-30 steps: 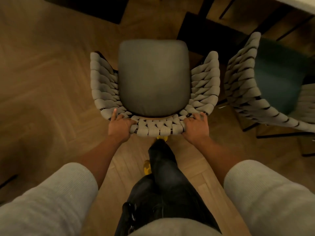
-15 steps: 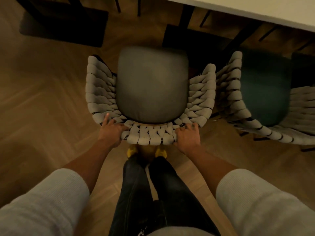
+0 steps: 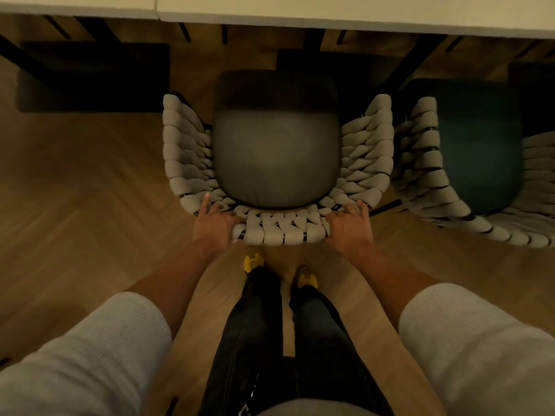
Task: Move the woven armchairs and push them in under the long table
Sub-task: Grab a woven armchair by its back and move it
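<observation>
The grey-cushioned woven armchair (image 3: 276, 154) now stands closer to the long table (image 3: 330, 10), its seat front reaching into the shadow beneath the tabletop's edge.

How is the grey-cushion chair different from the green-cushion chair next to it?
The grey chair has a grey cushion; the green chair has a dark green one. The left hand and right hand grip the grey chair's back; no hand touches the green chair. The grey chair shows whole; the green chair, to its right, is cut off by the picture's edge. Both have pale woven arms and backs and face the table.
</observation>
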